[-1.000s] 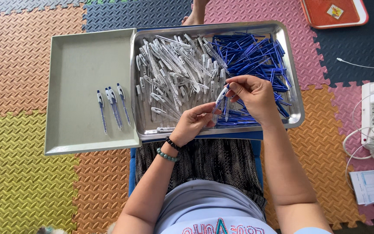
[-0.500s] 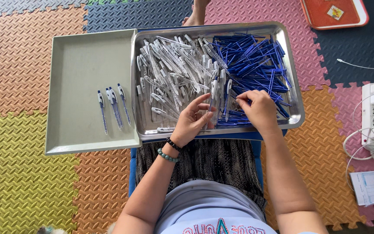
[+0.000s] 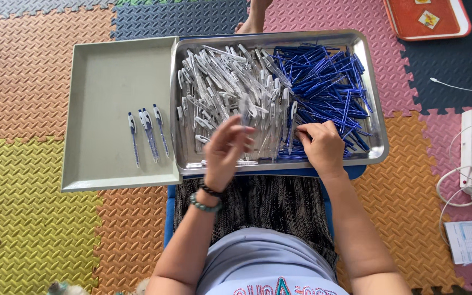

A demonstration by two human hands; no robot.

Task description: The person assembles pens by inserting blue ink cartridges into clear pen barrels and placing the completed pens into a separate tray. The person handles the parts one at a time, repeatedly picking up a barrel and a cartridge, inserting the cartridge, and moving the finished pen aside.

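Half a second ago we had both hands close together over the middle of the metal tray, working one pen between them; now they have drawn apart. Our left hand has lifted off the pile and hovers over the tray's near edge, moving enough to blur, its fingers loosely curled around a clear pen barrel that sticks up from the fingertips toward the heap. Our right hand has dropped lower and rests palm down on the tray's near side, fingers bent and nearly closed, the fingertips touching the parts where the white pieces meet the blue ones; we cannot tell whether it actually pinches one of them. The heap of clear and white pen barrels fills the left half of the metal tray and the blue refills fill the right half, as before. The grey plastic tray sits just beside it on the left, with the finished pens lying in a short row near its right side, unchanged since the earlier frame. Both trays rest across our lap above the foam floor mat.
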